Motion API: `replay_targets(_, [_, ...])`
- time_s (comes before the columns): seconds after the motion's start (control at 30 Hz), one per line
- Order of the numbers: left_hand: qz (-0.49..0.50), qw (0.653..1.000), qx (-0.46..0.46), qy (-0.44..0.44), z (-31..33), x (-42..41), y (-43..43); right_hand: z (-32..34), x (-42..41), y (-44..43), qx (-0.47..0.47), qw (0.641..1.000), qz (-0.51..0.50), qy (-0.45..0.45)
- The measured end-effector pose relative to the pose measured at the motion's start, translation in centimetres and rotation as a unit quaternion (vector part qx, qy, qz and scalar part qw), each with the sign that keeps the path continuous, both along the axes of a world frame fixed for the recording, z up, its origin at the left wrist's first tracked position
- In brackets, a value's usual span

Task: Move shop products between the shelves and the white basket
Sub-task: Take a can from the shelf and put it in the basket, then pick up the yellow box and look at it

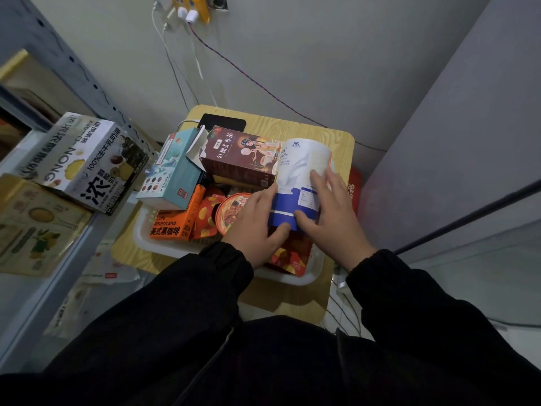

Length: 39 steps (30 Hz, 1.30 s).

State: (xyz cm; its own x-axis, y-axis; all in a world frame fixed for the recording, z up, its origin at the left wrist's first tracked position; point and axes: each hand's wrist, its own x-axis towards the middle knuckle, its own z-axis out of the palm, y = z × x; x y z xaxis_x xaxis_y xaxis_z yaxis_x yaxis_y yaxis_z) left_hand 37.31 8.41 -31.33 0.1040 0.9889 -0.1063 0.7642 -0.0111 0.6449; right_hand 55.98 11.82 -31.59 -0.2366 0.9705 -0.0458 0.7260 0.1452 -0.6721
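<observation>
The left hand [257,221] and right hand [332,212] grip one tin [298,168] on the heaped white basket [164,244], with the shelves [95,86] at nine o'clock, so lots looks left.

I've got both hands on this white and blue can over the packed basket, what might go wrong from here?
1. The white basket is already heaped, so the white and blue can, gripped by the left hand and right hand, may find no flat spot and roll off.
2. The brown tea box sits high on the pile right beside the can; a nudge could push it toward the phone behind.
</observation>
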Motion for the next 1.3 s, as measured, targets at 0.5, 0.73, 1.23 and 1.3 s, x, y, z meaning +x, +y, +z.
replay_targets(0.5, [0.012, 0.962, 0.056, 0.267, 1.6, -7.3, -3.2, 1.4, -6.7, -0.1, 0.165, 0.961, 0.194, -0.111])
replay_targets(0.73, [0.110, 0.956, 0.052, 0.267, 2.9, -15.6, -7.0, 2.1, -16.0, -0.2, 0.174, 0.930, 0.309, -0.092])
replay_targets(1.23, [0.335, 0.889, 0.098, 0.297, 4.0, -36.6, -14.9, 2.9, -37.9, -3.6, 0.176, 0.867, 0.454, -0.101])
replay_targets(1.3, [0.361, 0.892, 0.047, 0.269, 3.9, -39.2, -14.8, 3.2, -39.2, -4.0, 0.182, 0.871, 0.449, -0.086])
